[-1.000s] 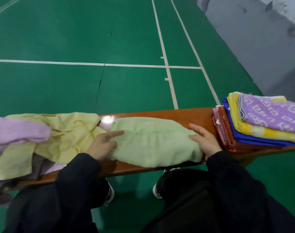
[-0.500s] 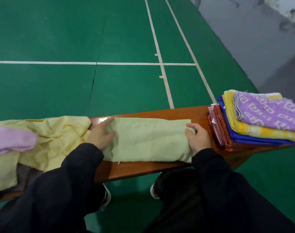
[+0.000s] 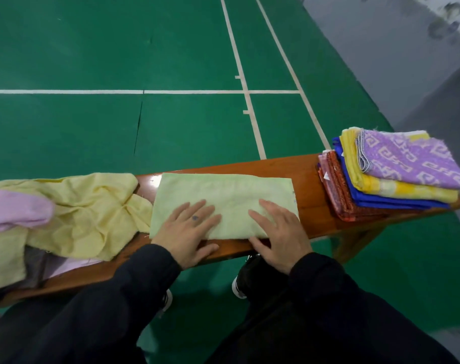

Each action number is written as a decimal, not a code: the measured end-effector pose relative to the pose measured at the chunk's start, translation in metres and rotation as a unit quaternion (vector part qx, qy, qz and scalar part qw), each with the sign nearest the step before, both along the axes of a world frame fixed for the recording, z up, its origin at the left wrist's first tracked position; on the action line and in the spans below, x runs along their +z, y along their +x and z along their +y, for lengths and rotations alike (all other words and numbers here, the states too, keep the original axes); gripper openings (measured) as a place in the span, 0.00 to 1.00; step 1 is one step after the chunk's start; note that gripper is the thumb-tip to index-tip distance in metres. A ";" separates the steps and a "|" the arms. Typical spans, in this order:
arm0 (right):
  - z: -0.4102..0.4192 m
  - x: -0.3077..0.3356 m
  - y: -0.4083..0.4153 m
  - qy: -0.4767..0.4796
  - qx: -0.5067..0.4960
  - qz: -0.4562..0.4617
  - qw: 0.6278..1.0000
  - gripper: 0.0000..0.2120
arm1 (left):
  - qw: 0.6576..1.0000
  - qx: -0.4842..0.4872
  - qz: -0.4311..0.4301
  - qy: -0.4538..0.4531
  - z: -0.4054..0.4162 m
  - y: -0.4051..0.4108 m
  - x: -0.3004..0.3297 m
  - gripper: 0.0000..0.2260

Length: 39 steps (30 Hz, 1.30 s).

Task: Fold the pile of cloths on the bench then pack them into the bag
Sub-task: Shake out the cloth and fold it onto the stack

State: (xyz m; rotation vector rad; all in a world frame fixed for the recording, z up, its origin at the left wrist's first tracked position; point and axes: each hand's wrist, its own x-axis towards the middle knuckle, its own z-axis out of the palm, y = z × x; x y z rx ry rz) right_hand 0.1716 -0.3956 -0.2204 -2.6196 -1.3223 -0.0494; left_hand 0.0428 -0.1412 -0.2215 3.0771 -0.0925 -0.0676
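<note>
Hands lie flat, fingers spread, gripping nothing: your left hand [image 3: 187, 227] and right hand [image 3: 281, 231] press the near half of the green cloth [image 3: 225, 199], a long folded strip across the middle of the bench [image 3: 311, 200]. Its near edge runs close to the bench lip; a pull toward you likely drags it off. The loose pile [image 3: 74, 208] touches its left end and may catch. The folded stack [image 3: 396, 174] overhangs the right end. No bag is visible.
</note>
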 end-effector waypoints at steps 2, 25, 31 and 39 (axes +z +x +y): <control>-0.006 -0.002 -0.002 0.000 -0.021 0.010 1.000 0.30 | 0.999 0.021 0.034 -0.003 -0.003 -0.002 -0.012 0.34; -0.036 0.013 0.021 -0.219 0.049 0.027 0.974 0.40 | 0.998 0.046 0.016 0.044 -0.006 -0.023 -0.026 0.38; 0.043 0.019 -0.015 0.007 0.064 0.001 0.998 0.32 | 0.997 0.042 0.017 0.062 -0.008 -0.042 -0.028 0.41; 0.133 -0.018 -0.037 -0.132 -0.156 0.091 0.975 0.37 | 0.987 0.136 0.015 0.080 -0.008 -0.074 -0.024 0.40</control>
